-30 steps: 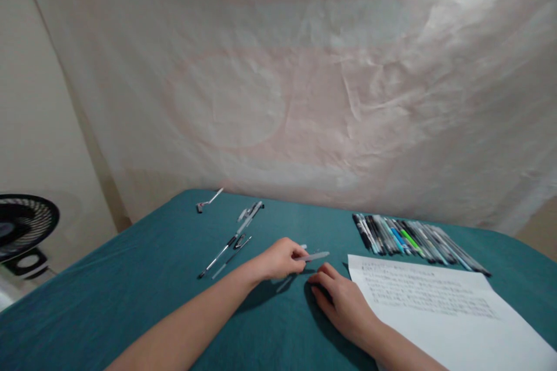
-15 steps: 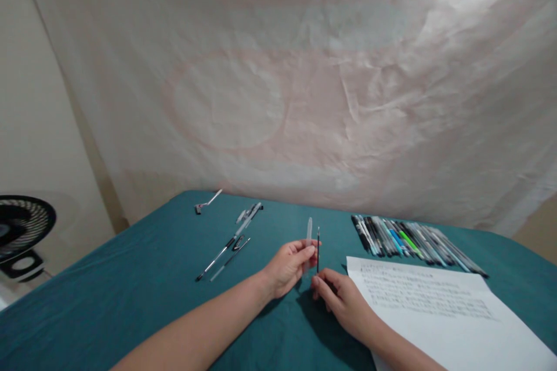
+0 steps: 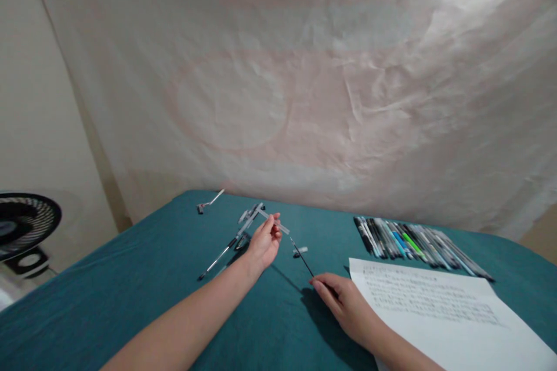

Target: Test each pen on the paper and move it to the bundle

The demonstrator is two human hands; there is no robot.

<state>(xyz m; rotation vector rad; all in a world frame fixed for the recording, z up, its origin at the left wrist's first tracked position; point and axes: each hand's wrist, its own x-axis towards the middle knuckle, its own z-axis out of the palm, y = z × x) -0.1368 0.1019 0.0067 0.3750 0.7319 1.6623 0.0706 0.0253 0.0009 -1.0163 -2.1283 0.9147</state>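
Observation:
My left hand [image 3: 266, 239] pinches a clear pen barrel [image 3: 282, 228], tilted across its fingers. In my right hand [image 3: 342, 299] is a thin dark pen refill [image 3: 303, 258], gripped by its lower end and slanting up to the left. The refill's tip lies at or very near the barrel's right end; whether it is inside I cannot tell. Beneath the refill a small clear pen cap [image 3: 300, 251] rests on the cloth. Left of my left hand lie a pen with a dark grip [image 3: 220, 259] and several clear pen parts [image 3: 248, 214], some hidden behind that hand.
A row of several pens [image 3: 409, 240] lies at the right back of the green-covered table [image 3: 143, 278]. A handwritten sheet of paper [image 3: 418, 324] lies near my right forearm. At the far left back is a small white-handled item [image 3: 211, 203]. A black fan [image 3: 28, 226] stands beyond the left edge.
My left hand has moved left and up, turning the barrel from upright to slanted. The refill in my right hand has tipped from upright toward the left. The cap beneath it now shows.

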